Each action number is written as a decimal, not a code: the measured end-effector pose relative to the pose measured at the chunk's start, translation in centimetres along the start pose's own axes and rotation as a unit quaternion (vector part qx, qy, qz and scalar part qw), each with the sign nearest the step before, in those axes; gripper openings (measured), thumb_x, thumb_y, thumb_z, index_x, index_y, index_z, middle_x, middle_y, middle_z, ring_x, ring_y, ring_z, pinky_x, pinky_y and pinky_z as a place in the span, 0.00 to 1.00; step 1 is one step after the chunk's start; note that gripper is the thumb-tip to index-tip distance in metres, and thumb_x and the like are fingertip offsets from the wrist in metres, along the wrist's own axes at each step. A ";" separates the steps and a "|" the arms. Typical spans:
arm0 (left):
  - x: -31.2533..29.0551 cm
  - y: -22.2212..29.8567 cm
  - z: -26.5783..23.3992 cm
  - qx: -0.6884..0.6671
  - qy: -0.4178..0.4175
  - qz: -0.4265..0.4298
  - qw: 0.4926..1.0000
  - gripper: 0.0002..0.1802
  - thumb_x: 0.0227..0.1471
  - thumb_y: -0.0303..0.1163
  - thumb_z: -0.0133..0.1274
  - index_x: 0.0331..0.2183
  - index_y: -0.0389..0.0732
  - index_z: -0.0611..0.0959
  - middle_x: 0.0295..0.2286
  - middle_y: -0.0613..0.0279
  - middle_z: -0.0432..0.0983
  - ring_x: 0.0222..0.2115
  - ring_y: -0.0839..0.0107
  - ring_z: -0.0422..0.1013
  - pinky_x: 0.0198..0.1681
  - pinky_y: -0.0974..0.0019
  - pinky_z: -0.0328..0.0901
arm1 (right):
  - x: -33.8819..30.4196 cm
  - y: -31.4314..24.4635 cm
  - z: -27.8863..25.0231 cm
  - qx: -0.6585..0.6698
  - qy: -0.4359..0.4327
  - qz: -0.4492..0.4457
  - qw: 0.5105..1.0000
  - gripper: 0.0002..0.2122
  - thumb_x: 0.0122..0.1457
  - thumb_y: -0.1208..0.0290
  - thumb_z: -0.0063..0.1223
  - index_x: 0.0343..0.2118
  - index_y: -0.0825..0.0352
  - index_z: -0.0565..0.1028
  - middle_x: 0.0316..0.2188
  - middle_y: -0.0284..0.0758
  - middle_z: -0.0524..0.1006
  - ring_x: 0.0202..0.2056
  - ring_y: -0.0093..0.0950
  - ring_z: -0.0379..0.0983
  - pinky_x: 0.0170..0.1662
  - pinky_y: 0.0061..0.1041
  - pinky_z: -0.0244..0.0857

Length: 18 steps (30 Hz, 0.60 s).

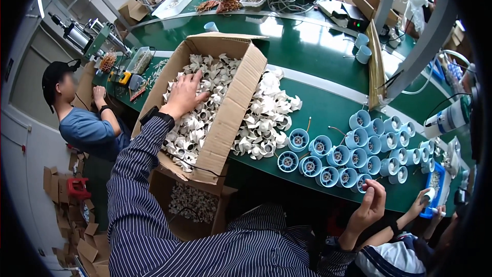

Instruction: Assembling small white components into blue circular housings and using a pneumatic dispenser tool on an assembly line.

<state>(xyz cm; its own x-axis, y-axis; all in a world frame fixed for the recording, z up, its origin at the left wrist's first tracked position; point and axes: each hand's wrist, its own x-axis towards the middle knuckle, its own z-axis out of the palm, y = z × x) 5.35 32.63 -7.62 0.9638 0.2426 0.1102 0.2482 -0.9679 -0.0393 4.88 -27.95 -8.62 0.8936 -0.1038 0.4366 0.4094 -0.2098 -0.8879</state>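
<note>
My left hand [185, 94] reaches into an open cardboard box [228, 115] and rests, fingers spread, on a heap of small white plastic fan wheels [190, 136]. Its fingertips sink slightly among the blades; I see none gripped. My right hand [368, 208] hovers by the table's near edge, its fingers half curled and apart with nothing visible in them. Just beyond it stand rows of light blue round cups [339, 156], several with motor parts and short wires inside. Some cups at the right [390, 166] have a white wheel inside.
More white fan wheels [264, 115] lie beside the box on the green table [307, 90]. Below is another carton of white pieces [192, 202]. A person in blue [89, 128] works at the left; another person's hand [417, 202] is close on my right. A metal post [423, 36] rises there.
</note>
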 end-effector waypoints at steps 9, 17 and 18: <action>-1.8 0.8 -1.5 0.036 0.031 0.033 0.998 0.46 0.50 0.47 0.69 0.65 0.38 0.70 0.50 0.43 0.72 0.54 0.43 0.69 0.55 0.42 0.70 | -1.2 -0.5 0.1 0.008 0.001 0.027 1.000 0.08 0.72 0.78 0.50 0.41 0.74 0.80 0.40 0.38 0.80 0.35 0.22 0.74 0.42 0.20 0.69; -0.7 2.4 -0.4 0.044 0.023 -0.035 0.998 0.45 0.49 0.38 0.66 0.64 0.34 0.68 0.54 0.41 0.72 0.57 0.40 0.69 0.58 0.44 0.71 | -1.5 -0.5 0.2 0.012 -0.005 0.042 0.999 0.08 0.71 0.77 0.51 0.41 0.74 0.81 0.39 0.37 0.81 0.32 0.21 0.74 0.39 0.20 0.68; -0.8 2.1 -0.4 0.031 0.036 -0.009 0.999 0.44 0.49 0.38 0.66 0.63 0.34 0.68 0.53 0.41 0.73 0.57 0.41 0.70 0.58 0.46 0.71 | -1.6 -0.4 0.0 0.006 -0.006 0.041 0.999 0.08 0.71 0.77 0.51 0.41 0.74 0.81 0.39 0.37 0.81 0.32 0.21 0.74 0.38 0.19 0.69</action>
<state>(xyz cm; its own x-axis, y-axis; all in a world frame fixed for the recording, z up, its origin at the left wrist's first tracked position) 5.09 30.42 -7.42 0.9504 0.2516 0.1829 0.2723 -0.9572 -0.0981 3.33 -27.66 -8.92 0.9266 -0.1091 0.3599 0.3361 -0.1890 -0.9227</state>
